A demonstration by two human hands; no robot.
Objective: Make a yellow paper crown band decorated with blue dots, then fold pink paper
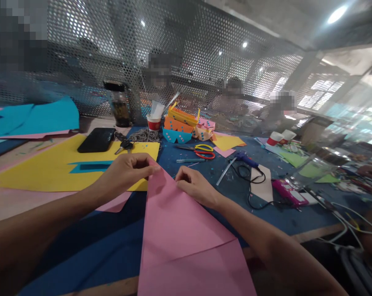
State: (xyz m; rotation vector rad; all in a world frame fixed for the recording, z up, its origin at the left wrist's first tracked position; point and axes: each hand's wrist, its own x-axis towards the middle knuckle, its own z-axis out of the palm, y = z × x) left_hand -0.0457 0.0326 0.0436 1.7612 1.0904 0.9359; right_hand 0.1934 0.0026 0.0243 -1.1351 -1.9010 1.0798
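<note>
A pink sheet of paper (182,222) stretches from the middle of the table toward me, folded over so that a slanted layer lies on top. My left hand (132,170) pinches its far tip between thumb and fingers. With fingertips closed on the slanted right edge, my right hand (198,185) holds the same sheet. Left of it lies yellow paper (47,164), bearing a cut blue paper strip (90,166), a black phone (96,139) and keys (124,143). Scissors (204,151) with red and yellow handles rest beyond my right hand.
Folded paper pieces (178,127) stand behind the scissors beside a paper cup (154,122) and a dark bottle (120,105). A glue gun (246,159) with its cord and a pink power strip (289,193) lie to the right. Blue paper (47,117) is at the left.
</note>
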